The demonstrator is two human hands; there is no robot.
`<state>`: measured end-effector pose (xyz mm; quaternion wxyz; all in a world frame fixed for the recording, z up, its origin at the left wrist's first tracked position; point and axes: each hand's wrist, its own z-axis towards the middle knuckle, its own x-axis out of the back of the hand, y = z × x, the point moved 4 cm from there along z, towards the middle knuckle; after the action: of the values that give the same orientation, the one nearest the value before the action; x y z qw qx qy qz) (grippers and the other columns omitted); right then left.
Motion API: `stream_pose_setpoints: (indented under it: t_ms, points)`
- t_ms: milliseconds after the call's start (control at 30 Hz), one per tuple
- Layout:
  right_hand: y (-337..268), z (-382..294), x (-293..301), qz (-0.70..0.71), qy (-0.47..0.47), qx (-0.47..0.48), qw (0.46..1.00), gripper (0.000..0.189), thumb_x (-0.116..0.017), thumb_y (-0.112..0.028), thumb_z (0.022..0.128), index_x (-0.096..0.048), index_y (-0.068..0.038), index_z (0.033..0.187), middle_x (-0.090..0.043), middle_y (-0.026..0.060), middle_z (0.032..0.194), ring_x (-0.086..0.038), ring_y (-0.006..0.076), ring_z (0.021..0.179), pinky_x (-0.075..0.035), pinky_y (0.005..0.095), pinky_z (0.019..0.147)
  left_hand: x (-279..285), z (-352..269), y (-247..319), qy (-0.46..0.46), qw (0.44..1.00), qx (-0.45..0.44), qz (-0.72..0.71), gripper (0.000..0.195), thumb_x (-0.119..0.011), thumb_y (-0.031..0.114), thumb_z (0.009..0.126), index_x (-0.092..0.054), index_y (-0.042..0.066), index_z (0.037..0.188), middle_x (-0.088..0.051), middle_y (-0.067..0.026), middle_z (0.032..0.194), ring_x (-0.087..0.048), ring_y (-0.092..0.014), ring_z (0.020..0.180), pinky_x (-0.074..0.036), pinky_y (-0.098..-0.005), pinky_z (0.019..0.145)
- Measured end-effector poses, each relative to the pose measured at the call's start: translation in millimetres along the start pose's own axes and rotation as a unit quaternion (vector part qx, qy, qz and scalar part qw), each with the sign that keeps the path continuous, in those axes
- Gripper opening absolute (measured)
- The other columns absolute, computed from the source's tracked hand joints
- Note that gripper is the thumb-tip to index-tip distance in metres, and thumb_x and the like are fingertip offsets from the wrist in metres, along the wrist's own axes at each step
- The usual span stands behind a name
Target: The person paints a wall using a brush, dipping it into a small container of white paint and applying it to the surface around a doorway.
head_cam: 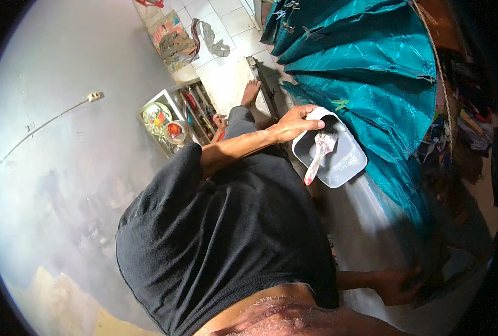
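My left hand (297, 124) grips the rim of a white plastic tub (345, 166), thumb on the inside. A paintbrush (322, 149) with a pale, stained handle and red tip leans in the tub, bristles beneath my thumb; the inside looks wet or smeared with white. Down at the lower right, my right hand (396, 287) is in deep shadow beside dark cloth; whether it holds the cloth is unclear. A teal patterned cloth (371, 80) hangs in folds beyond the tub from a rope (438, 63), with a green clothespin (340, 103) on its near edge.
Bare feet (251, 93) show near a pale, worn slab (224, 82). A shelf unit (165, 93) with a floral plate stands left of them. Crumpled cloths (177, 45) lie on the tiled floor. A grey wall (64, 138) with a socket (94, 97) runs along the left.
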<state>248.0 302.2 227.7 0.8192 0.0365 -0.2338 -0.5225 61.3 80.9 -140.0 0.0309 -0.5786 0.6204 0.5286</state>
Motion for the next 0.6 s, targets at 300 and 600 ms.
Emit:
stream_pose_setpoints:
  t_ms: [300, 600]
  points:
    - [48.6, 12.7, -20.4, 0.009, -0.001, -0.045, 0.999, 0.046, -0.089, -0.043, 0.071, -0.076, -0.004, 0.091, -0.075, 0.0112, 0.089, -0.071, 0.0219, 0.076, -0.058, 0.0343, 0.066, -2.4, -4.5, 0.5, 0.006, 0.998, -0.032, -0.051, 0.043, -0.069, 0.019, 0.092, -0.057, -0.002, 0.128, -0.066, -0.0042, 0.115, -0.062, -0.012, 0.102, -0.049, -0.0288, 0.094]
    - [37.1, 11.7, -24.6, 0.027, 0.061, -0.007, 0.998, 0.048, -0.088, -0.049, 0.069, -0.077, -0.006, 0.088, -0.075, 0.0103, 0.089, -0.071, 0.0226, 0.072, -0.057, 0.0364, 0.062, -3.2, -10.1, 10.5, 0.013, 0.998, -0.043, -0.045, 0.042, -0.067, 0.018, 0.093, -0.056, -0.002, 0.128, -0.066, -0.0042, 0.116, -0.062, -0.012, 0.103, -0.05, -0.0282, 0.094]
